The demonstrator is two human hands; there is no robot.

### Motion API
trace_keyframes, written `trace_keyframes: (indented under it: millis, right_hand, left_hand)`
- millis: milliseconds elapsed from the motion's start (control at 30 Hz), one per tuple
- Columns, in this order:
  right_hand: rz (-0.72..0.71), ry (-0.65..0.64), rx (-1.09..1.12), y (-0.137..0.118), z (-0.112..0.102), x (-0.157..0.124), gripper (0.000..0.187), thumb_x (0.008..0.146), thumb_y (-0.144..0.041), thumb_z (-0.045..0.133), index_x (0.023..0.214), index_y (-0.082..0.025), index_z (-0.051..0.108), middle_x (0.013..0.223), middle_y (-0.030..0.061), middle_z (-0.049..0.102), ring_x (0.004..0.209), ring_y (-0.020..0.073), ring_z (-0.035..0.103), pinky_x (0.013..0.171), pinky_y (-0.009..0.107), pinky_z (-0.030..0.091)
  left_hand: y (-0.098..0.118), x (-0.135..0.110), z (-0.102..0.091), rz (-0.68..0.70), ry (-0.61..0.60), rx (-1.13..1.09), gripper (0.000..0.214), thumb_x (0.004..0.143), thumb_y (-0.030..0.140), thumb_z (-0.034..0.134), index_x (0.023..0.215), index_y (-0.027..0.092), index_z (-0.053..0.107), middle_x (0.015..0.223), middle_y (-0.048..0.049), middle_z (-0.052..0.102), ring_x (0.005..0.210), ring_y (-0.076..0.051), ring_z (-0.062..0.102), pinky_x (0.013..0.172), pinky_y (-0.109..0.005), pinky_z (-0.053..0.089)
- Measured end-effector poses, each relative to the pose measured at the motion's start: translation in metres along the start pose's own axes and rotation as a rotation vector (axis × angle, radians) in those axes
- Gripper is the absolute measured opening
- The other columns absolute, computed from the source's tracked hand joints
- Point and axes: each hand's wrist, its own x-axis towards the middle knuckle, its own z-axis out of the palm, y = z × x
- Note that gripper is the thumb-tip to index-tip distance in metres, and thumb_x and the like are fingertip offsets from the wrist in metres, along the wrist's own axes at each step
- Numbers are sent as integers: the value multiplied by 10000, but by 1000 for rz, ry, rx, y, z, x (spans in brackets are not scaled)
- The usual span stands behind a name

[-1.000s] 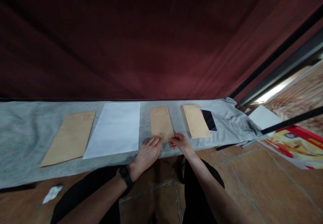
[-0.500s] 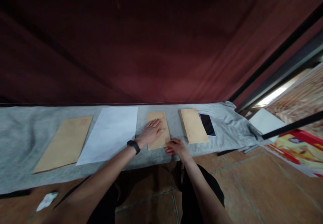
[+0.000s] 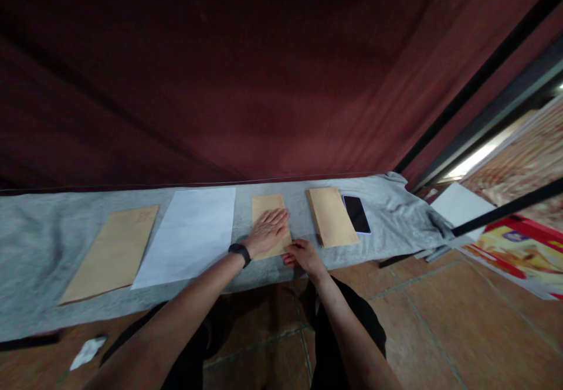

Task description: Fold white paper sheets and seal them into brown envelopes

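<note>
A brown paper envelope [image 3: 261, 203] lies on the grey cloth in front of me. My left hand [image 3: 269, 230], with a dark band on its wrist, rests flat across it, fingers stretched out, covering much of its middle. At the envelope's lower right corner is my right hand [image 3: 303, 255], its thumb and fingers closed on that edge. To the right sits a stack of envelopes [image 3: 334, 217]. Large sheets of white paper [image 3: 189, 234] lie to the left, and beyond them is another, bigger-looking brown envelope [image 3: 112, 252].
A phone [image 3: 357, 214] lies beside the envelope stack. Grey cloth [image 3: 396, 220] covers the long narrow surface, with a dark red curtain [image 3: 264, 85] behind it. On the right are a dark metal bar [image 3: 510, 207] and a red and yellow box [image 3: 523, 252]. Crumpled tissue [image 3: 88, 352] lies on the tiled floor.
My left hand has slid rightward across the envelope, staying flat. My right hand remains at the lower right corner. The whole view has shifted slightly.
</note>
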Motion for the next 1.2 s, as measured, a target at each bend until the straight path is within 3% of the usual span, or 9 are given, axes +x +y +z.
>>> trace_keyframes:
  millis: [333, 467, 533, 633, 700, 833, 900, 1067, 1200]
  right_hand:
    - [46, -12, 68, 1, 0, -3, 126, 729, -324, 646, 770, -210, 609, 550, -36, 650, 483, 152, 621, 501, 257, 521]
    - [19, 6, 93, 2, 3, -5, 147, 710, -341, 655, 749, -217, 588, 551, -36, 637, 476, 139, 601, 469, 239, 499]
    - [-4, 23, 112, 1, 4, -6, 171, 696, -351, 670, 757, -221, 576, 573, -42, 635, 485, 131, 599, 466, 231, 496]
    - [-38, 48, 149, -2, 6, -7, 236, 675, -378, 699, 770, -226, 547, 603, -53, 623, 523, 130, 618, 485, 228, 509]
    - [-51, 60, 168, -4, 7, -7, 282, 654, -394, 724, 766, -226, 527, 612, -56, 616, 535, 132, 626, 496, 231, 517]
    - [-64, 72, 182, -7, 9, -7, 321, 625, -414, 754, 765, -221, 539, 604, -52, 611, 523, 131, 615, 494, 234, 511]
    - [-71, 74, 183, -9, 8, -9, 325, 618, -424, 753, 776, -220, 557, 615, -47, 619, 534, 134, 618, 505, 243, 515]
    - [-92, 80, 186, -14, 0, -16, 357, 608, -455, 763, 810, -216, 592, 660, -30, 640, 601, 147, 643, 559, 262, 538]
    - [-82, 54, 201, -15, 0, -20, 412, 575, -459, 814, 825, -192, 626, 668, -11, 650, 609, 148, 649, 547, 248, 532]
  left_hand:
    - [56, -81, -11, 5, -59, -123, 597, 1044, 474, 274, 1561, 176, 288, 1618, -90, 300, 1507, -197, 243, 1247, -416, 123]
    - [61, -107, -21, -20, -29, -371, 585, 1013, 496, 392, 1525, 215, 377, 1580, -89, 388, 1470, -209, 336, 1227, -411, 232]
    - [53, -108, -27, -131, 110, -563, 530, 999, 477, 433, 1472, 241, 461, 1539, -77, 458, 1431, -207, 405, 1197, -397, 304]
    - [33, -98, -35, -470, 475, -840, 507, 942, 479, 530, 1376, 218, 556, 1468, -102, 536, 1368, -244, 484, 1160, -416, 362]
    - [25, -90, -38, -668, 613, -1074, 527, 886, 489, 607, 1318, 188, 587, 1342, -128, 629, 1252, -263, 587, 1093, -438, 438]
    - [27, -88, -34, -851, 508, -1478, 510, 798, 458, 713, 1189, 142, 627, 1006, -116, 732, 930, -226, 711, 876, -402, 570]
    - [31, -91, -32, -890, 463, -1468, 481, 770, 431, 740, 1147, 147, 644, 947, -92, 729, 863, -204, 708, 775, -340, 584]
    - [32, -94, -38, -955, 531, -1315, 468, 790, 394, 735, 1190, 179, 623, 925, -55, 716, 828, -179, 698, 648, -254, 559]
    - [34, -93, -42, -918, 319, -1524, 375, 779, 399, 758, 1035, 149, 646, 850, -75, 730, 721, -192, 717, 640, -301, 579]
